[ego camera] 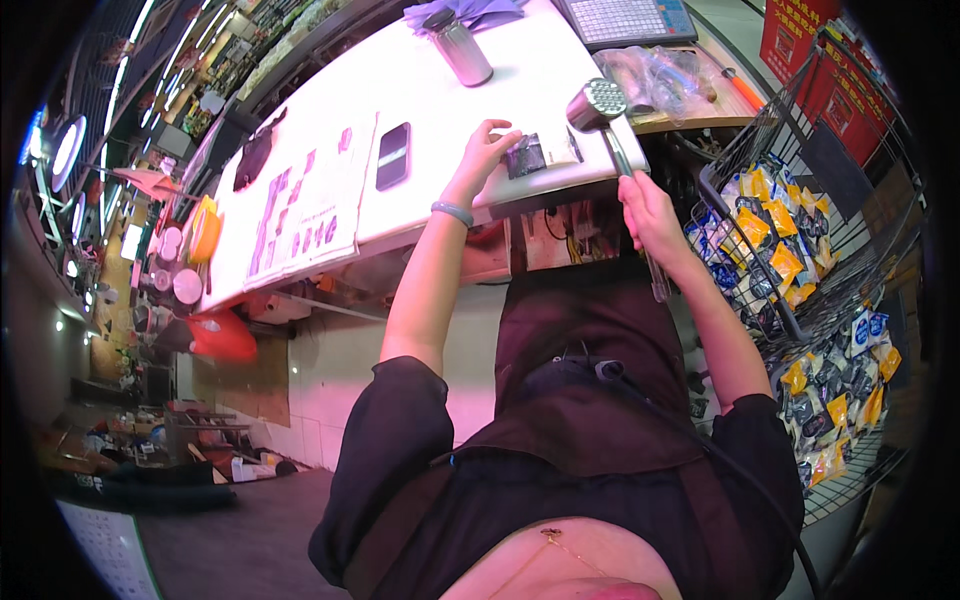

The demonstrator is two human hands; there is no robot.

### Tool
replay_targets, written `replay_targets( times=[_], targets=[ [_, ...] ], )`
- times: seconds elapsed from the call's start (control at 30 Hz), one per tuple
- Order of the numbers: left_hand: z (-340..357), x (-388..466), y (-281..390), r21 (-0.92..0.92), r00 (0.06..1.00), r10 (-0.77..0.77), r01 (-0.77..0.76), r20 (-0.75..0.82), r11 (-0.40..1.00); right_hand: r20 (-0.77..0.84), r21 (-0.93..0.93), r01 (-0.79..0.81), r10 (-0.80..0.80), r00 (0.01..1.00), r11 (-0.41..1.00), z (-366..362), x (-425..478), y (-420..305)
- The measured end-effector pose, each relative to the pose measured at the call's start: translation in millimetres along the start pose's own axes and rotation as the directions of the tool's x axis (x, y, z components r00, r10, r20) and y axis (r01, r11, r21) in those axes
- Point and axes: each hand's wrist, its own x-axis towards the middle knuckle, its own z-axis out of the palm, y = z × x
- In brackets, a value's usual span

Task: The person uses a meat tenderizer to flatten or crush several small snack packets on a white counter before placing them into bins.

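My right hand [646,214] is closed around the handle of a metal meat mallet [598,105], whose studded head is raised at the table's right end. On the white tabletop [315,135], a small dark packet [526,156] lies near the front edge, with a pale packet [561,147] beside it. My left hand [491,146] rests at the dark packet's left side, fingers bent and spread; whether the fingertips touch it is unclear. A smartphone [394,155] lies to the left of that hand.
A metal canister [459,49] and purple cloth [480,11] are at the back. Plastic bags [660,79] lie on a wooden shelf near a scale [630,21]. Wire baskets [795,330] of packets stand close on the right. A printed sheet [315,202] covers the table's left part.
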Motion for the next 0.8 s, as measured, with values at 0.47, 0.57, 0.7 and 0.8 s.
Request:
replay_targets(
  times=[0.47, 0.57, 0.7, 0.8],
  targets=[
    [9.6, 0.2, -39.3, 0.095, 0.937, 0.307, -0.295, -0.168, 0.951, 0.227, -0.486, -0.086, 0.221, 0.948, 0.870, 4.6, 67.9, -42.8],
    [10.1, -3.0, -38.2, 0.135, 0.921, 0.327, -0.304, -0.210, 0.943, 0.204, -0.343, -0.013, 0.088, 0.975, 0.939, 12.0, 81.4, -54.2],
    [12.5, 0.9, -42.0, 0.110, 0.912, 0.338, -0.320, -0.231, 0.941, 0.281, -0.576, -0.051, 0.257, 0.925, 0.816, 18.2, 95.5, -32.0],
    [13.3, -2.8, -35.9, 0.130, 0.918, 0.338, -0.316, -0.209, 0.940, 0.271, -0.464, -0.061, 0.208, 0.940, 0.884, 8.3, 101.3, -36.5]
  ],
)
